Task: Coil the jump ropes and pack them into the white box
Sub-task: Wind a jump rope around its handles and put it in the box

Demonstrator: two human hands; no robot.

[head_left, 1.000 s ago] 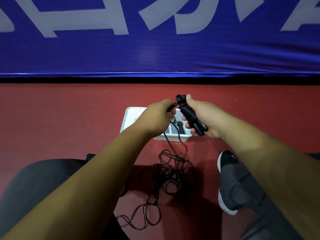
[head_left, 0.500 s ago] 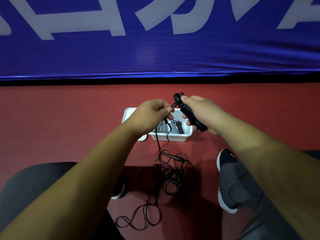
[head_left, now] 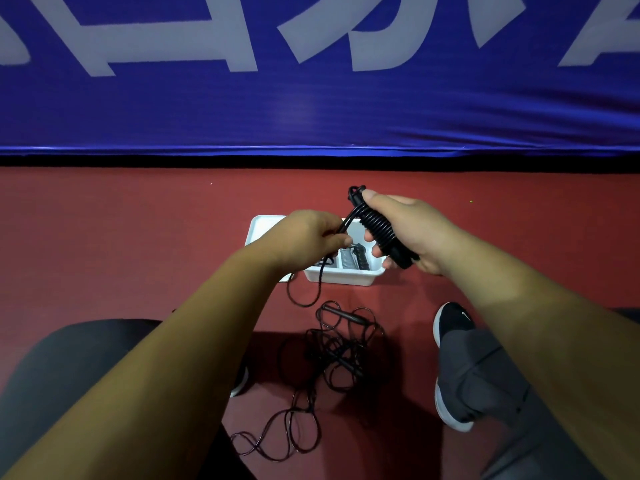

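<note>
Knees in dark grey trousers (head_left: 485, 379) frame the bottom of the view, with a black, white-soled trainer (head_left: 453, 323) planted on the red floor (head_left: 104, 237). Between the legs lies a loose tangle of thin black jump rope cord (head_left: 339, 348), spread in loops. Above it, the left hand (head_left: 304, 233) pinches a strand of the cord between thumb and curled fingers; the strand hangs down past the hand. The right hand (head_left: 412, 230) has its fingers and thumb wrapped round a black handle bundle wound with cord turns (head_left: 379, 230), held tilted over the white rectangular plastic box (head_left: 266, 223). Inside the box lie coiled ropes, grey and black (head_left: 353, 256). Beyond stands a blue padded banner with white lettering (head_left: 311, 109).
</note>
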